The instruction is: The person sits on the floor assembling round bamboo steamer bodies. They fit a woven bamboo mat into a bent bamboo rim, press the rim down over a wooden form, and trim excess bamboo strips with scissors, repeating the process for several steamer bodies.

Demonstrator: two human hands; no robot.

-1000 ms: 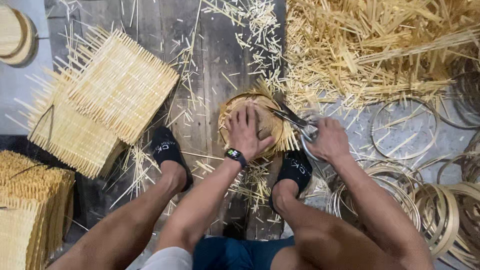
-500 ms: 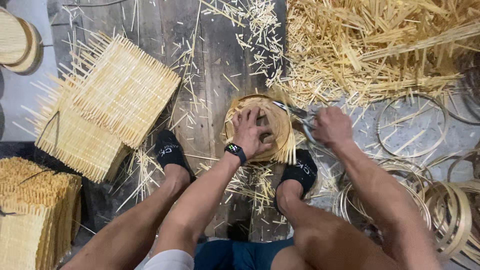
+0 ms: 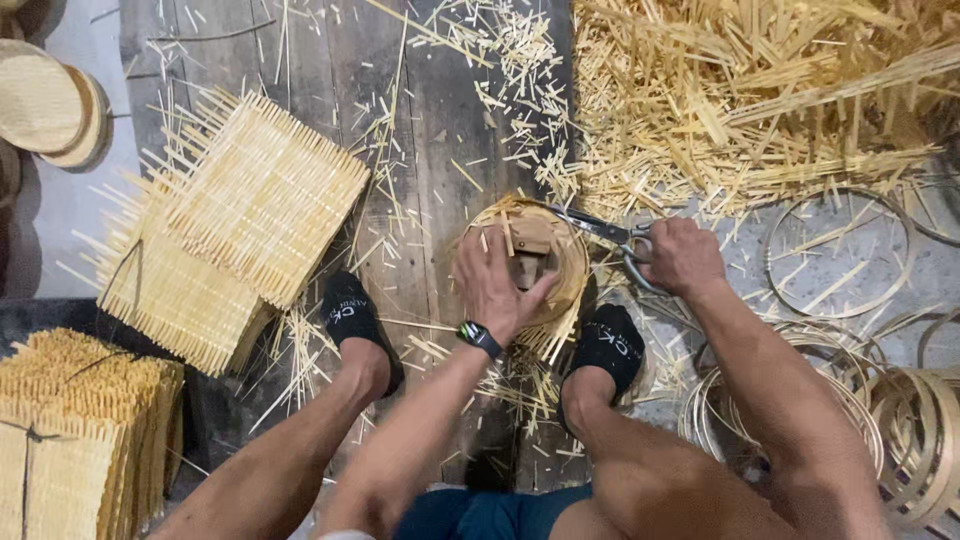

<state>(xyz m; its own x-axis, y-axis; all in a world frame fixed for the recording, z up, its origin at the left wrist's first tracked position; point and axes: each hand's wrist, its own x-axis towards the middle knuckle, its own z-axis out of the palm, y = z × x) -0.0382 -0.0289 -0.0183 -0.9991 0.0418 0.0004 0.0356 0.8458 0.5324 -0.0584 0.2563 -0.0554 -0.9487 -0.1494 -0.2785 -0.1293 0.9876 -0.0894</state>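
Note:
A small round woven bamboo basket [image 3: 566, 262] sits on the floor between my two feet in black socks. My left hand [image 3: 492, 282] lies spread on top of it, pressing on a wooden block [image 3: 530, 236] set inside. My right hand [image 3: 682, 256] grips a pair of metal scissors [image 3: 598, 228] whose blades reach the basket's far right rim. Loose strip ends stick out from the basket's lower edge.
Stacks of square woven bamboo mats [image 3: 262, 192] lie to the left, another bundle [image 3: 70, 430] at lower left. Heaps of bamboo strips [image 3: 760, 100] fill the upper right. Thin bamboo hoops [image 3: 838, 252] lie to the right. Round woven lids [image 3: 40, 96] sit at far left.
My left hand has shifted on the basket and now presses the wooden block. The scissors have moved along the basket's rim toward its far side.

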